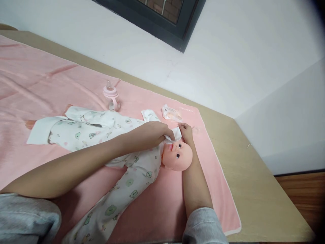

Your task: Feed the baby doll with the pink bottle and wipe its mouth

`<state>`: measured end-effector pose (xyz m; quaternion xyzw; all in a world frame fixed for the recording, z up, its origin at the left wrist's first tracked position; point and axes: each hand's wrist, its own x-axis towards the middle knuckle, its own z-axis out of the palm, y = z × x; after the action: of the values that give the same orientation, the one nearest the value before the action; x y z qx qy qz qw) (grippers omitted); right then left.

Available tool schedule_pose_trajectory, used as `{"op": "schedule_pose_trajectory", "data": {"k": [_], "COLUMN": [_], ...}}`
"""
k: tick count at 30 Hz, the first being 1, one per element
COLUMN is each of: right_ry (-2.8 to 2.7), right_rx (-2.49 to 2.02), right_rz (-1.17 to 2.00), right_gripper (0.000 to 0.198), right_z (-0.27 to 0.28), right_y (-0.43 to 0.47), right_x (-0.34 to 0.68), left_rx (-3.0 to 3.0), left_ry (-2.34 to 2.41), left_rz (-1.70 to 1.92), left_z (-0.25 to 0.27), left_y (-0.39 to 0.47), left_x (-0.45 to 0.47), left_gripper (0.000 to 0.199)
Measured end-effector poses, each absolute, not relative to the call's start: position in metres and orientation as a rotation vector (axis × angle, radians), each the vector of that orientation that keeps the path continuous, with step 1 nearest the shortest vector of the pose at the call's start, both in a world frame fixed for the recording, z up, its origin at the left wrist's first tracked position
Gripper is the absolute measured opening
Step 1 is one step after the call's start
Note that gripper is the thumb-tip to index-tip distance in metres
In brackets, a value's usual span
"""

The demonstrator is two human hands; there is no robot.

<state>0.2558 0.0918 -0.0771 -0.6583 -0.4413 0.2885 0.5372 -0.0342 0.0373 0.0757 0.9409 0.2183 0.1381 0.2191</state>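
My left grip [159, 133] pinched the cloth [177, 134] beside the mouth of the doll [184, 157], face-up on the blanket [162, 203]. Whether my right grip [186, 131], near the cloth, held anything, I could not tell. Step in hand, as judged: cloth placement at the face. The next move called for light contact.

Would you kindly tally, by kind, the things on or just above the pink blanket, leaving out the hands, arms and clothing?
Doll: 1
Bottle: 1
Packet: 1
White cloth: 1
Small clear item, too faint to identify: 1
Total: 5
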Motion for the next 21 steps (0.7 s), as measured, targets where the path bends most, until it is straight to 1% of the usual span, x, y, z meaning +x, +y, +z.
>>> {"op": "schedule_pose_trajectory", "data": {"k": [8,21], "right_ry": [-1.032,-1.055], "right_rx": [-1.536,-1.537], "right_rz": [0.709,0.696], "right_gripper": [0.019,0.025], "right_z": [-0.0783,-0.0821], "right_y": [0.0926,0.0942], "right_x": [0.2558,0.2578], "left_rx": [2.575,2.567], "left_ry": [0.494,0.513], "left_rz": [0.378,0.417], "left_z": [0.0719,0.0727], "left_y": [0.0318,0.0314], "left_x": [-0.0332,-0.0314], "left_gripper": [0.05,0.047]}}
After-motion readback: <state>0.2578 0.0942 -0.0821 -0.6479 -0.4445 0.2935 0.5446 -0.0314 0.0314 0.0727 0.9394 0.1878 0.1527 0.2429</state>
